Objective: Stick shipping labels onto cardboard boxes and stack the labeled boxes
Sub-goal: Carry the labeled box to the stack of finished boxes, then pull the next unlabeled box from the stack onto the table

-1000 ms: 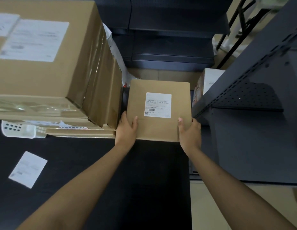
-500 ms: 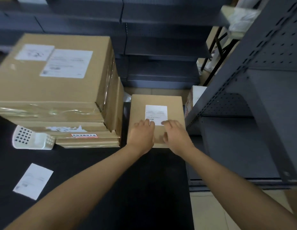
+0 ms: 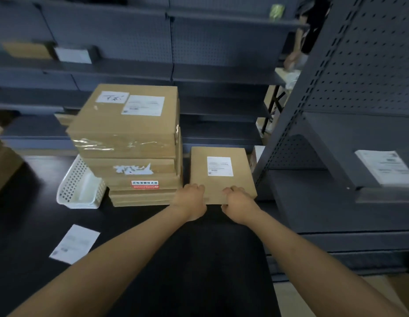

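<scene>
A flat brown cardboard box (image 3: pixel 221 186) with a white shipping label (image 3: pixel 220 166) on top lies on the black table, right of a stack of larger boxes (image 3: pixel 130 143). My left hand (image 3: pixel 191 199) rests curled on the box's near left edge. My right hand (image 3: pixel 239 201) is curled over its near right corner. Whether the fingers grip the edge or only rest on it is unclear. The top box of the stack carries two white labels (image 3: pixel 142 105). A loose label sheet (image 3: pixel 74 243) lies on the table at the near left.
A white perforated basket (image 3: pixel 77 186) leans against the stack's left side. A grey metal shelf unit (image 3: pixel 336 133) stands close on the right, holding a pile of label sheets (image 3: pixel 385 167). More grey shelving runs along the back. A brown box edge (image 3: pixel 4 165) shows far left.
My hands slid from the label back to the box's near edge. The view pulled back and tilted up, showing more shelving.
</scene>
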Demonstrator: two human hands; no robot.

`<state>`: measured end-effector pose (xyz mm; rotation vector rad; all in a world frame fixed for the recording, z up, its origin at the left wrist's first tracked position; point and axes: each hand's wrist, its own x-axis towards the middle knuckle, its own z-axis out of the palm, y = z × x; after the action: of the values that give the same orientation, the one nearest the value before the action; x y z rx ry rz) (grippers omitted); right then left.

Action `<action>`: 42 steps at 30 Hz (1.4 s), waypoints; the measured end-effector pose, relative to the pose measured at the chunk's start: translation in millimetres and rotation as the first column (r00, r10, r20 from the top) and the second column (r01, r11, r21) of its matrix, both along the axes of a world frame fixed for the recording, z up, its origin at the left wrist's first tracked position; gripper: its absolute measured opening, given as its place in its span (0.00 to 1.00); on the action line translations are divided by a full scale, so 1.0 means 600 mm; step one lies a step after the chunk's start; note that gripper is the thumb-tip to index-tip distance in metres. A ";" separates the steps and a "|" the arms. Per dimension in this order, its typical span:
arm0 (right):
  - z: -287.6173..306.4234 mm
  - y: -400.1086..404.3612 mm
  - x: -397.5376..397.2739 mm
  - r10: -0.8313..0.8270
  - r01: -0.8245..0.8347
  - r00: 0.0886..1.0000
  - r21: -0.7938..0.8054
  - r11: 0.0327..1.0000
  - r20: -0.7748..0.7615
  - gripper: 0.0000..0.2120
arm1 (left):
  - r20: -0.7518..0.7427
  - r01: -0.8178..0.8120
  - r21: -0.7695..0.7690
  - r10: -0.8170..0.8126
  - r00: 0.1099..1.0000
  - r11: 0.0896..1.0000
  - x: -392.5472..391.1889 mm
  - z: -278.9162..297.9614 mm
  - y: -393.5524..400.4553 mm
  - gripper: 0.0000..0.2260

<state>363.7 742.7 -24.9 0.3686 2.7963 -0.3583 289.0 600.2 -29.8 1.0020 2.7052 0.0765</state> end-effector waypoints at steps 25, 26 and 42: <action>0.076 -0.835 0.020 0.595 -0.593 0.804 0.098 0.799 0.014 0.21 | -0.035 -0.614 0.027 0.615 0.788 0.789 0.209 0.098 -0.937 0.17; 0.077 -0.887 0.013 0.628 -0.627 0.778 0.079 0.775 0.017 0.21 | -0.047 -0.649 0.011 0.649 0.759 0.761 0.215 0.097 -0.984 0.16; 0.033 -1.380 -0.209 0.862 -0.862 0.506 0.017 0.506 0.010 0.19 | -0.036 -0.888 -0.097 0.890 0.455 0.450 0.084 0.049 -1.417 0.20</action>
<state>238.2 -85.1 -5.3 -1.0410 2.5546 -0.0694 339.5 -249.8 -0.3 -0.5799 2.8359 0.1309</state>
